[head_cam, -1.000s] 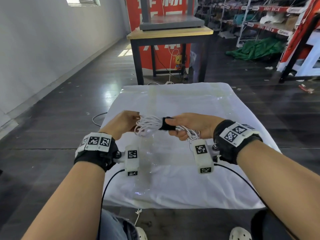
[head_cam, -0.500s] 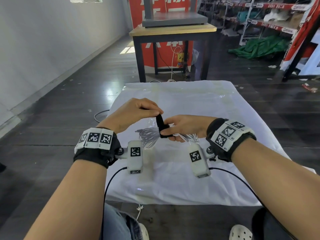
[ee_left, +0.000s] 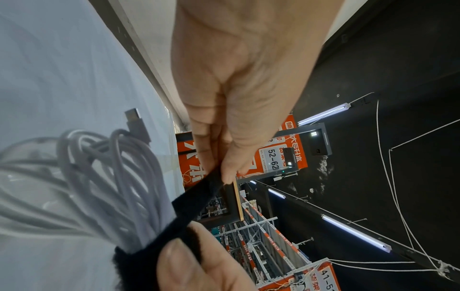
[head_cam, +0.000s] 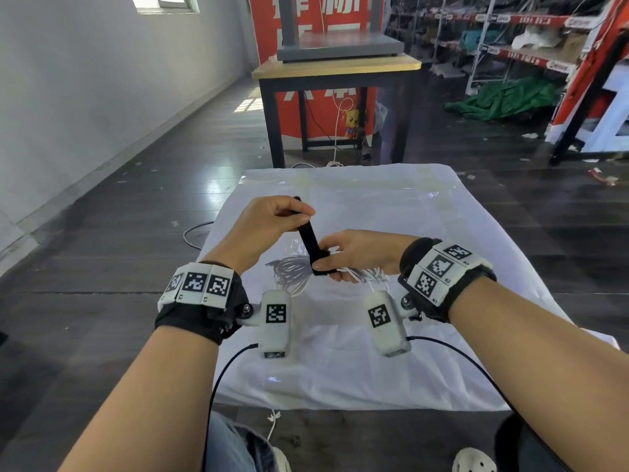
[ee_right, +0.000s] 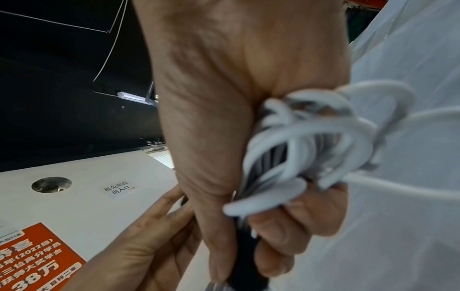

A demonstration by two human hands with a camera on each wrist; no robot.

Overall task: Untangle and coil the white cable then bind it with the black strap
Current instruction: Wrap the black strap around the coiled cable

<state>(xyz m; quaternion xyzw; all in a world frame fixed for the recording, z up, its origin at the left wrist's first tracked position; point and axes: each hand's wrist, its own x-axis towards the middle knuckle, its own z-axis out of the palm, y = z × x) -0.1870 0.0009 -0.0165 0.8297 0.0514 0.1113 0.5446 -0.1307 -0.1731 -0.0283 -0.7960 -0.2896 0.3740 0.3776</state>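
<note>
Table (head_cam: 391,369) w/ white cloth; dark floor (head_cam: 119,233), shelving (head_cam: 510,46) behind.

- Orange sign (ee_left: 272,157) carried a white label reading "52-62".
- Orange poster (ee_right: 37,261) read "38万" and "2022".
- White wall sticker (ee_right: 119,190) read "出入口".

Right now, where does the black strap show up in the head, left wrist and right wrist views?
Head: black strap at centre, slanting up from the cable bundle to the left hand.
Left wrist: lower centre, stretched between both hands' fingers.
Right wrist: bottom centre, a dark band mostly hidden inside the right hand.
Shared landmark: the coiled white cable.
</note>
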